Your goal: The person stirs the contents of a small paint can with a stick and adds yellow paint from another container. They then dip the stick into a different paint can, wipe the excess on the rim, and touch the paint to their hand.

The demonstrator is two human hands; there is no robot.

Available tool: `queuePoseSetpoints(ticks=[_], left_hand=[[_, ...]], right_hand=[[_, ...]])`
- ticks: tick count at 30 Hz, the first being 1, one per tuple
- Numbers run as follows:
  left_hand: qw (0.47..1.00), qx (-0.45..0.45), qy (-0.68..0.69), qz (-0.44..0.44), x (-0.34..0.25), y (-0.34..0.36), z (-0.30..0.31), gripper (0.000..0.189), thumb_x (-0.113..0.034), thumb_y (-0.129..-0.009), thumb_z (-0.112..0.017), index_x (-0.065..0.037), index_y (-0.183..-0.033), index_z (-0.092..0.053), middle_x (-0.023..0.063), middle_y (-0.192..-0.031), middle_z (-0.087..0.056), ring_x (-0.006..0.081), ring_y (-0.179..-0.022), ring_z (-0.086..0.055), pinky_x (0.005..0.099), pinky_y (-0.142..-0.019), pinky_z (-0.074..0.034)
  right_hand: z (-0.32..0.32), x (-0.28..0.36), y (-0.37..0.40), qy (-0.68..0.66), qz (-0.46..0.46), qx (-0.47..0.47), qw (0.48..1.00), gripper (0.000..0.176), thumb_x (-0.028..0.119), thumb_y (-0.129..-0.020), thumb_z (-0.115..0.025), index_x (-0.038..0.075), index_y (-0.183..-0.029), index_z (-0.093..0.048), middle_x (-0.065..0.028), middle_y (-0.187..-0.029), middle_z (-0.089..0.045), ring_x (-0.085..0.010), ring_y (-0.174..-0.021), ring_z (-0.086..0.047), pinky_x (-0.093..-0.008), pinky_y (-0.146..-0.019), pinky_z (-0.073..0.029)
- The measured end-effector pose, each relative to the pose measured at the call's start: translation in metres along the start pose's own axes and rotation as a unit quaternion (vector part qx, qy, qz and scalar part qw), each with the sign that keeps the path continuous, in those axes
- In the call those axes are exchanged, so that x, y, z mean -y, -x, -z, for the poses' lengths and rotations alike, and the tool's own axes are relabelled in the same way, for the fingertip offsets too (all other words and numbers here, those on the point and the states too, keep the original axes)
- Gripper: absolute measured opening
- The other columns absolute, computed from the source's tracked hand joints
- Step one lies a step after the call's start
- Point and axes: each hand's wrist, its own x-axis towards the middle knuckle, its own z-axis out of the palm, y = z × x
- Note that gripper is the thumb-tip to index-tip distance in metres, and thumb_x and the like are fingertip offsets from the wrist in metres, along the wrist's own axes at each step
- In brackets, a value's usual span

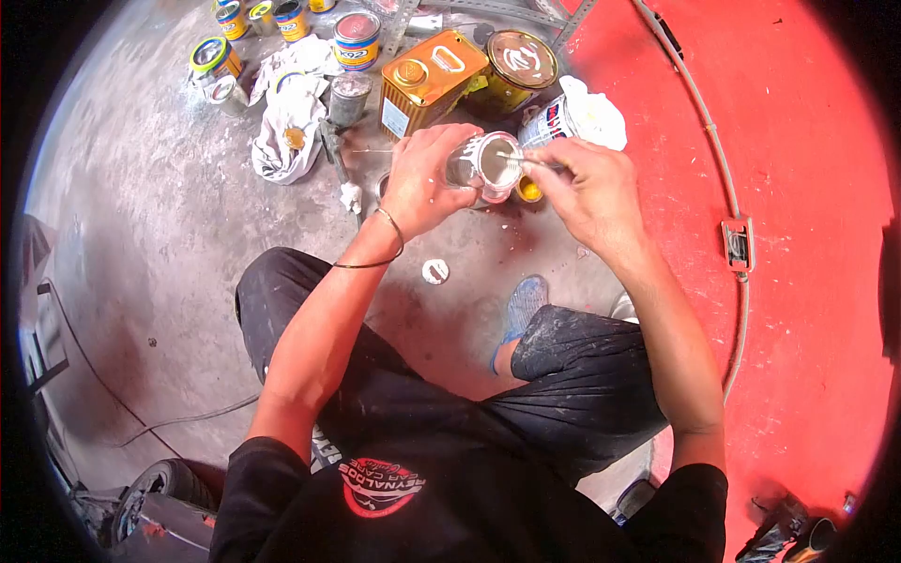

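In front of my knees, my left hand (424, 180) wraps around a small silvery can (498, 167). It is tilted so that its open mouth faces me, and pale liquid shows inside. My right hand (593, 195) pinches a thin stick-like tool (527, 161), whose tip reaches into the can's mouth. The tool's exact kind is too small to make out. A white round lid (435, 271) lies on the floor below the can. Just under my right fingers stands a small container with yellow contents (530, 190).
Beyond my hands stand a rectangular golden tin (434, 80), a round paint tin (521, 61), a K92 can (357, 42) and a paper-covered tub (574, 117). Stained rags (284, 141) and a spray gun (334, 150) lie left. A cable (704, 113) crosses the red floor.
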Motion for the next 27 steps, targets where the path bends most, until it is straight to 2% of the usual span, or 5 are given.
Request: queuePoseSetpoints(ticks=[11,14,17,20,27], left_hand=[[1.0,-0.009,0.013,-0.002,0.008,0.0,0.0,0.074,-0.024,-0.075,-0.089,-0.016,-0.145,-0.066,0.0088,-0.14,-0.072,0.0338,-0.134,-0.064,0.0507,-0.116,-0.045],[1.0,0.014,0.0,0.021,0.007,-0.002,0.003,0.075,-0.024,-0.075,-0.089,-0.017,-0.146,-0.065,0.0086,-0.141,-0.071,0.0338,-0.136,-0.063,0.052,-0.116,-0.044],[1.0,-0.005,-0.005,0.001,0.009,-0.001,-0.001,0.074,-0.025,-0.076,-0.09,-0.017,-0.146,-0.065,0.0084,-0.141,-0.071,0.0339,-0.136,-0.063,0.0526,-0.117,-0.043],[1.0,0.016,-0.024,-0.001,0.003,-0.002,0.002,0.074,-0.027,-0.077,-0.09,-0.017,-0.145,-0.065,0.009,-0.141,-0.071,0.0341,-0.136,-0.063,0.0522,-0.117,-0.043],[0.998,-0.029,-0.025,0.053,0.017,-0.011,-0.002,0.077,-0.03,-0.075,-0.091,-0.017,-0.146,-0.064,0.0106,-0.14,-0.072,0.0347,-0.135,-0.064,0.0526,-0.117,-0.043]], right_hand=[[0.0,-0.003,-0.004,0.027,-0.004,-0.037,0.999,0.022,0.024,-0.094,-0.081,0.007,-0.107,-0.085,-0.0163,-0.096,-0.082,-0.0323,-0.088,-0.081,-0.0407,-0.08,-0.062],[0.002,0.002,-0.003,-0.006,-0.053,0.058,0.997,0.021,0.024,-0.095,-0.081,0.007,-0.106,-0.085,-0.0161,-0.095,-0.082,-0.0298,-0.087,-0.082,-0.0401,-0.079,-0.062],[-0.005,-0.005,-0.006,0.036,0.014,-0.042,0.998,0.021,0.023,-0.095,-0.08,0.007,-0.107,-0.085,-0.0171,-0.095,-0.082,-0.0288,-0.084,-0.081,-0.0403,-0.078,-0.061],[-0.003,-0.006,0.001,0.009,-0.056,0.063,0.996,0.019,0.017,-0.099,-0.084,0.004,-0.112,-0.085,-0.0037,-0.09,-0.081,-0.0052,-0.072,-0.063,-0.0289,-0.065,-0.054],[0.031,-0.055,-0.004,-0.234,-0.241,-0.067,0.94,0.024,0.017,-0.1,-0.084,-0.001,-0.117,-0.082,-0.0032,-0.101,-0.081,-0.0067,-0.074,-0.061,-0.0244,-0.069,-0.049]])
